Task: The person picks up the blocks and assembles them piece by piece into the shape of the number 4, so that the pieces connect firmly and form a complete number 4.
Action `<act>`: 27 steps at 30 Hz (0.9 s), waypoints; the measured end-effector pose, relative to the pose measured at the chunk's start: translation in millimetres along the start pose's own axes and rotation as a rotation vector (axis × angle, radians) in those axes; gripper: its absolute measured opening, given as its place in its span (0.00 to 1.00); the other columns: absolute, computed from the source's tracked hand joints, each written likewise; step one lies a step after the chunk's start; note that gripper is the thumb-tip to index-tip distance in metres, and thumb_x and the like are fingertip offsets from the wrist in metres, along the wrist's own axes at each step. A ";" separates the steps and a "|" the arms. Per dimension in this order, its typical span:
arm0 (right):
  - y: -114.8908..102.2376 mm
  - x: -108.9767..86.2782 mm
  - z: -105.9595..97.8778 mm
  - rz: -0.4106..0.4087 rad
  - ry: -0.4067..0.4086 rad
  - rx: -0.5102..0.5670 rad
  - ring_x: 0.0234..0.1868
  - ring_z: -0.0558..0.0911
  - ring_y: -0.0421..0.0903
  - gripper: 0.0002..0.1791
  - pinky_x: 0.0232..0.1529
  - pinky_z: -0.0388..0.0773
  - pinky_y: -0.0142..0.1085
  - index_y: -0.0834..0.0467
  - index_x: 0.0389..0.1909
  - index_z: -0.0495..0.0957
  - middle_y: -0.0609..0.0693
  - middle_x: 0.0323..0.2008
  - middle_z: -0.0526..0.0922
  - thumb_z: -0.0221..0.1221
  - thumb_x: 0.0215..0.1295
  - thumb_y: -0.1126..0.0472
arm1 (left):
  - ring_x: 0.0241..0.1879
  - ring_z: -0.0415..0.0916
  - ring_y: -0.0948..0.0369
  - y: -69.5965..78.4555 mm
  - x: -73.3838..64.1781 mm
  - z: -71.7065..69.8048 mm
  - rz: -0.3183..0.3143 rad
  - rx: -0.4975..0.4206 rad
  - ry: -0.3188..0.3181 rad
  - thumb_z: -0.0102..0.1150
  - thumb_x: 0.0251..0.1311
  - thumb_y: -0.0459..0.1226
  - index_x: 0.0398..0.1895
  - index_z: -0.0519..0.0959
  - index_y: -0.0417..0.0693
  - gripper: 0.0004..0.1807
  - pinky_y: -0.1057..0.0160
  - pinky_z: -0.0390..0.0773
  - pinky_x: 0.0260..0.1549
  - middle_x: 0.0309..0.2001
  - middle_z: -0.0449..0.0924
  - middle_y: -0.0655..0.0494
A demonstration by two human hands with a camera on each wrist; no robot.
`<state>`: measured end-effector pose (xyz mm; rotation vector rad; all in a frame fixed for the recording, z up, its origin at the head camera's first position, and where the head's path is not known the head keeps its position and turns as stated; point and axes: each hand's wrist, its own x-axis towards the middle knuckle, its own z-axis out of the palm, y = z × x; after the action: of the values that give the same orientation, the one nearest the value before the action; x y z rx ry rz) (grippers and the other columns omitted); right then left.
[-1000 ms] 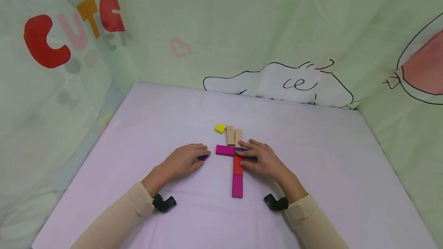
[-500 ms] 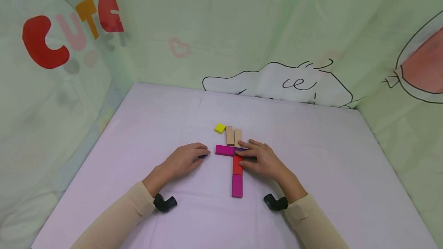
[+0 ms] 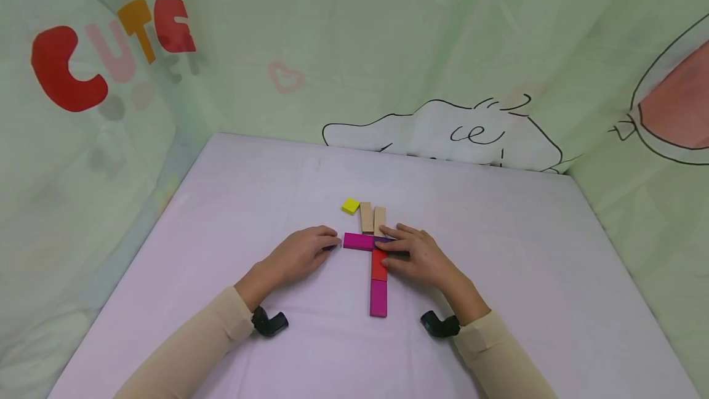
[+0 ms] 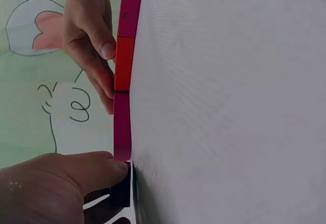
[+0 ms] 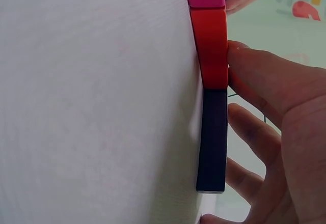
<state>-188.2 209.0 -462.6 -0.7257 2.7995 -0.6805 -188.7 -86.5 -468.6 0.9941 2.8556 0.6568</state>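
My left hand (image 3: 299, 254) pinches a dark purple block (image 4: 121, 191), mostly covered by the fingers in the head view. Its end is close to the left end of a magenta block (image 3: 357, 241); whether they touch I cannot tell. My right hand (image 3: 423, 255) rests over another dark purple block (image 5: 214, 141), its fingers spread and fairly straight. The right thumb touches the edge of a red block (image 3: 379, 265). Below the red one lies a second magenta block (image 3: 379, 298), end to end with it. Together they form a cross-like shape.
Two plain wooden blocks, a left one (image 3: 367, 217) and a right one (image 3: 379, 217), lie side by side just beyond the crossbar. A yellow block (image 3: 351, 205) sits beside them. The table (image 3: 498, 276) has a pale cloth, with printed fabric walls (image 3: 388, 48) around it.
My left hand has moved slightly right and away from me with the dark purple block, nearer the magenta block. The right hand has stayed in place over the blocks.
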 end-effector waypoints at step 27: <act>-0.9 -0.1 -1.5 -0.006 -0.001 0.010 0.77 0.64 0.65 0.24 0.72 0.55 0.73 0.50 0.63 0.83 0.51 0.74 0.72 0.68 0.67 0.53 | 0.63 0.79 0.53 3.5 17.6 -1.7 -0.059 -0.003 0.013 0.63 0.69 0.33 0.63 0.81 0.41 0.20 0.54 0.78 0.64 0.62 0.82 0.48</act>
<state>-188.2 208.9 -460.9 -0.7328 2.7921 -0.6943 -201.0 -74.0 -464.0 0.9047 2.8822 0.6645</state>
